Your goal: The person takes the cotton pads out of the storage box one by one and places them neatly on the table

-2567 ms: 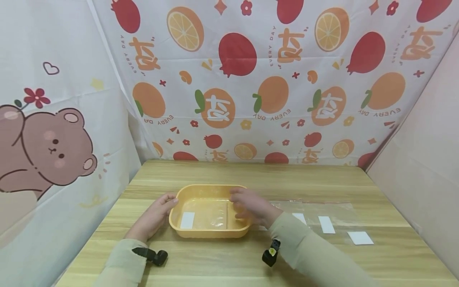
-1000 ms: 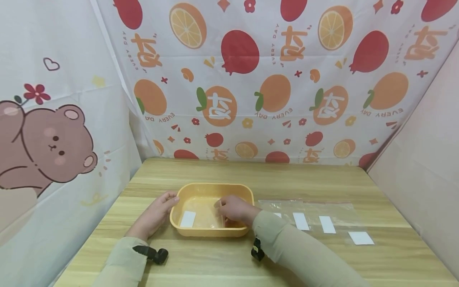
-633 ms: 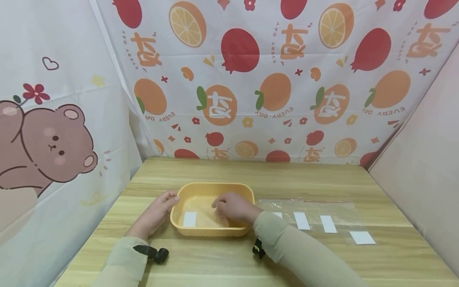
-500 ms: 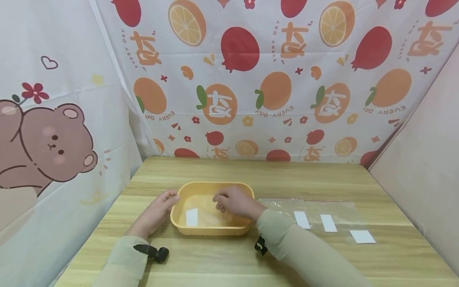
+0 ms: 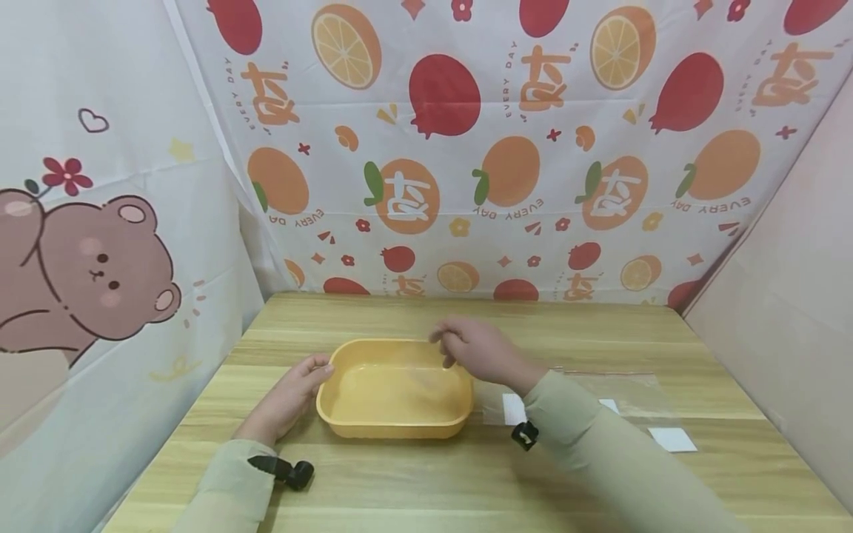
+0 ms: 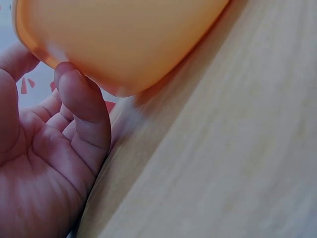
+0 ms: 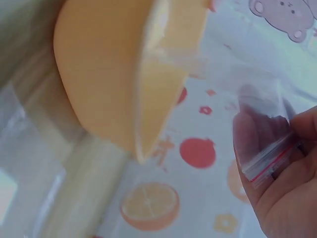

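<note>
A yellow plastic basin (image 5: 398, 429) stands on the wooden table. My left hand (image 5: 289, 396) pinches its left rim between thumb and fingers, seen close in the left wrist view. Above the basin's right rim, my right hand (image 5: 483, 352) holds a clear zip-lock bag (image 7: 270, 159) by its red-striped zip edge, thumb against curled fingers. In the head view the thin bag is a faint blur under that hand. The basin's bottom shows bare yellow.
Several clear zip-lock bags (image 5: 636, 389) with white labels lie overlapping on the table (image 5: 426, 488) right of the basin, partly hidden by the right forearm. Printed cloths (image 5: 453, 185) hang behind and at the sides of the table.
The right hand reached into the basin, took hold of the zip-lock bag there, and lifted it up and right past the rim. The white label has gone from the basin. The left hand stayed.
</note>
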The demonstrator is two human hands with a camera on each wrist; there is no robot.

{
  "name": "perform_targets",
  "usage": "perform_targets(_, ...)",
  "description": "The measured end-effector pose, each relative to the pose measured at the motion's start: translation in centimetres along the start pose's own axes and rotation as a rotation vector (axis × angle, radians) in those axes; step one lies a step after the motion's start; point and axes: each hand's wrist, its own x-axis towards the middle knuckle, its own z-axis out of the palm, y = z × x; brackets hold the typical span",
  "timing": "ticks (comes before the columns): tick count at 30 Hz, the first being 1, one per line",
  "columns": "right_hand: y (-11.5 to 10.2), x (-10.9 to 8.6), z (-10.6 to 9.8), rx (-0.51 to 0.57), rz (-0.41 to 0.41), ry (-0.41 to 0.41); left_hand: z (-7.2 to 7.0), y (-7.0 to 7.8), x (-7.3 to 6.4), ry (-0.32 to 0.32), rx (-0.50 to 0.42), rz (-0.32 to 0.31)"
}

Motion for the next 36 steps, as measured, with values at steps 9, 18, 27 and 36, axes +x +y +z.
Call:
perform_targets(9, 0.5, -2.3, -5.7, -0.044, -0.049, 0.041, 0.1, 0.1, 0.0, 0.008, 0.009, -0.005)
perform_targets(18, 3.5, -5.5, -10.6, -0.177, 0.073, 0.074, 0.2, 0.1, 0.0, 0.011, -0.016, -0.017)
perform_targets(27, 9.2, -11.3, -15.7, -0.291, 0.107, -0.079, 0.3, 0.1, 0.0, 0.019, -0.009, -0.009)
perform_targets(36, 14.2, -17.1, -19.8, -0.09, 0.277, -0.274, 0.3, 0.0, 0.0, 0.023, -0.001, 0.001)
